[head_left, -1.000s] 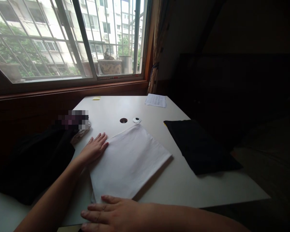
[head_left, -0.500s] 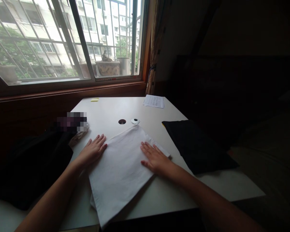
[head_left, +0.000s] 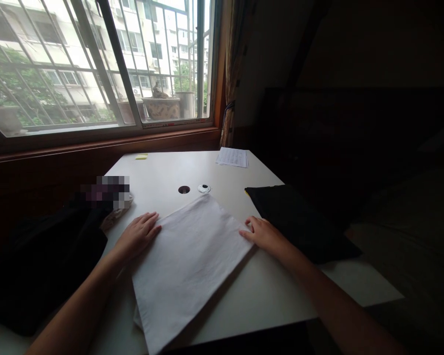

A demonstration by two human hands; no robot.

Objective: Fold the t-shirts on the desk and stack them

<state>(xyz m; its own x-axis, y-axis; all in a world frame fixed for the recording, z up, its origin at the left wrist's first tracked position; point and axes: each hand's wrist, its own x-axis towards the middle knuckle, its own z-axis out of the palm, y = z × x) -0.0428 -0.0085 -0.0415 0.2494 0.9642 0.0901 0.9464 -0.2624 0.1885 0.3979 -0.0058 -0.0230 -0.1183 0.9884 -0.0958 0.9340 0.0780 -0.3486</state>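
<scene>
A white cloth (head_left: pixel 190 266) is laid folded and slantwise on the table (head_left: pixel 270 291), its near corner brought to the front edge. Its left edge is touched by the left hand (head_left: pixel 138 234), which is laid flat with the fingers stretched out and held fairly close together. At its right corner the right hand (head_left: pixel 261 234) is placed with fingers bent; whether the fabric is pinched there or only touched cannot be told.

The space to the right is taken up by a black folded cloth (head_left: pixel 303 222), set just beyond the right hand and partly screened by the forearm. On the left, the table's side is crowded by a dark heap (head_left: pixel 48 256), perhaps clothing, though its outline is lost in shadow and its top is pixelated. Past the cloth's far corner, the tabletop is broken by a round hole (head_left: pixel 184 190), with a white ring (head_left: pixel 204 188) set beside it. Along the far edge, a yellow note (head_left: pixel 141 156) and printed papers (head_left: pixel 232 157) are seen, below a barred window (head_left: pixel 96 64).
</scene>
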